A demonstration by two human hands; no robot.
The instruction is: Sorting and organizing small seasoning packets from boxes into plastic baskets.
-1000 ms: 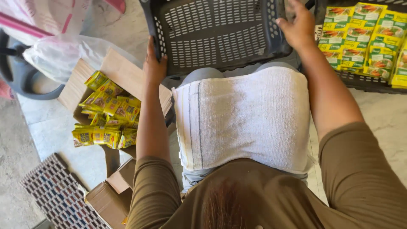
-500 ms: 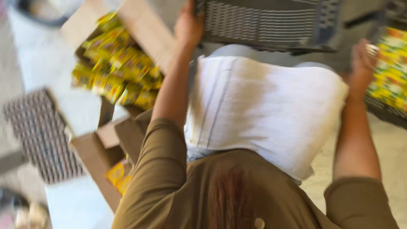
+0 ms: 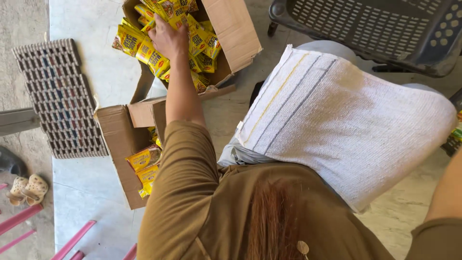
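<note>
My left hand [image 3: 166, 38] reaches into an open cardboard box [image 3: 236, 33] on the floor to my left. The box is full of yellow food packets [image 3: 197, 43]. The fingers curl down over several of those packets near the top of the pile. My right hand is out of view; only its forearm [image 3: 445, 192] shows at the right edge. A white striped towel [image 3: 346, 120] lies across my lap.
A second, smaller cardboard box [image 3: 118, 144] with a few yellow packets [image 3: 144, 159] stands nearer to me. A dark plastic crate [image 3: 375, 29] sits at top right. A woven mat [image 3: 57, 96], small sandals [image 3: 26, 188] and pink rods [image 3: 24, 216] lie at the left.
My left hand left the crate's edge and went down into the box of yellow packets. My view swung left; the right hand left the frame.
</note>
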